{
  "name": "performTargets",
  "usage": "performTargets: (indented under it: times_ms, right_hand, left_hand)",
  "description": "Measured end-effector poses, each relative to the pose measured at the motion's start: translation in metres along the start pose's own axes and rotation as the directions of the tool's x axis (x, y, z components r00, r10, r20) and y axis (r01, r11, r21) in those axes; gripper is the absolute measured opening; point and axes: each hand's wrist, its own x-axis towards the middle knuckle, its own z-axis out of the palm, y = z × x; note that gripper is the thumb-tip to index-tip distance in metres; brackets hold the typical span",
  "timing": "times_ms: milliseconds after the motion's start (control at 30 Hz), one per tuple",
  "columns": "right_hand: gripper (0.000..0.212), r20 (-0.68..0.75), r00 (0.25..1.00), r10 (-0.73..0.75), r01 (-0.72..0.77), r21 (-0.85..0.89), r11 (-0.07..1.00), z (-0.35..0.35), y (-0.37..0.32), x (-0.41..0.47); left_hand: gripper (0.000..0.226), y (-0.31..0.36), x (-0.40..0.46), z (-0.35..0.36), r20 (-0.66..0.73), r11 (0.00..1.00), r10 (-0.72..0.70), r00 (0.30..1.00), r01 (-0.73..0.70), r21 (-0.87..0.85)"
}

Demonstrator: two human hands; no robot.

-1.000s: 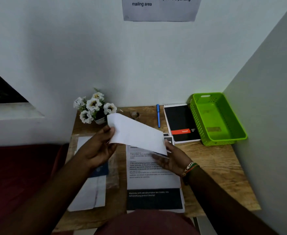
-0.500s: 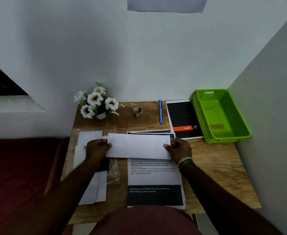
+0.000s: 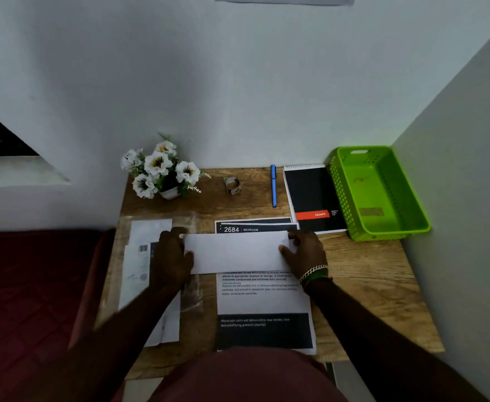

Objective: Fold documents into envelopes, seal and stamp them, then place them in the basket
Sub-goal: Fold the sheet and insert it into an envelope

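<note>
Across the middle of the wooden worktop [image 3: 368, 288]: white folded paper rectangle [image 3: 236, 252], lying flat, long axis running left to right, parallel to the near edge. Resting on top of a printed white document sheet with black bands [image 3: 264, 303], covering that sheet's upper part; long axis of the sheet running away from the person, at right angles to the folded piece. Held at both short ends. Left hand [image 3: 171, 262] at the left end, thumb curled over the top face, grip pinching that edge. Right hand [image 3: 304, 252] at the right end, thumb on the top face, other fingers behind the far corner, grip likewise pinching the paper; beaded bracelets at the wrist. Peeking out beyond the far long edge: a dark printed page marked "2684 BEDROOM" [image 3: 255, 227]. Left of the hands: a pile of white envelopes under clear plastic [image 3: 148, 256], partly hidden by the left forearm. At the far right corner against the wall: bright green perforated plastic basket [image 3: 380, 192], long axis pointing away, well apart from the folded paper. Just beside it, a black spiral notepad with a red band [image 3: 313, 195], then a blue pen [image 3: 273, 185] lying lengthwise front to back. Further left, a small roll of tape [image 3: 232, 184] and a little pot of white flowers [image 3: 159, 172].
</note>
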Motion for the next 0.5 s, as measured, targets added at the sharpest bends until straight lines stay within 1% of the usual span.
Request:
performTargets:
  times_ms: [67, 100, 133, 200, 333, 367, 433, 467, 500]
  right_hand:
    - [0.044, 0.031, 0.997, -0.068, 0.069, -0.049, 0.996, 0.001, 0.004, -0.003]
    - [0.044, 0.05, 0.994, -0.093, 0.097, -0.074, 0.993, 0.0, 0.006, -0.005]
    - [0.043, 0.063, 0.992, -0.112, 0.118, -0.097, 0.988, 0.0, 0.008, -0.006]
    - [0.043, 0.09, 0.986, -0.144, 0.155, -0.136, 0.978, -0.001, 0.009, -0.006]
    - [0.041, 0.154, 0.972, -0.176, 0.204, -0.191, 0.96, -0.004, 0.009, -0.003]
    - [0.04, 0.133, 0.975, -0.179, 0.203, -0.193, 0.96, -0.006, 0.009, -0.001]
    - [0.031, 0.043, 0.98, -0.192, 0.196, -0.144, 0.97, -0.008, 0.006, 0.007]
    - [0.026, 0.004, 0.98, -0.199, 0.198, -0.105, 0.975, -0.009, 0.0, 0.014]
    - [0.021, -0.015, 0.978, -0.209, 0.208, -0.072, 0.976, -0.009, -0.007, 0.022]
  left_hand:
    - [0.044, 0.0, -0.002, 0.005, 0.008, 0.991, 0.125, 0.992, -0.125, 0.048]
    - [0.041, 0.0, -0.002, 0.007, 0.041, 0.982, 0.173, 0.984, -0.175, 0.071]
    - [0.037, 0.002, -0.002, 0.008, 0.092, 0.975, 0.183, 0.979, -0.193, 0.111]
    - [0.032, 0.009, -0.004, 0.01, 0.194, 0.966, 0.138, 0.971, -0.175, 0.188]
    - [0.019, 0.024, 0.003, 0.008, 0.258, 0.963, 0.032, 0.966, -0.099, 0.251]
    - [0.019, 0.03, 0.008, 0.008, 0.269, 0.968, 0.016, 0.963, -0.082, 0.238]
    - [0.02, 0.041, 0.019, 0.01, 0.254, 0.988, 0.034, 0.967, -0.07, 0.136]
    - [0.025, 0.046, 0.026, 0.013, 0.21, 0.992, 0.085, 0.974, -0.103, 0.076]
    - [0.035, 0.052, 0.032, 0.016, 0.151, 0.986, 0.153, 0.977, -0.161, 0.038]
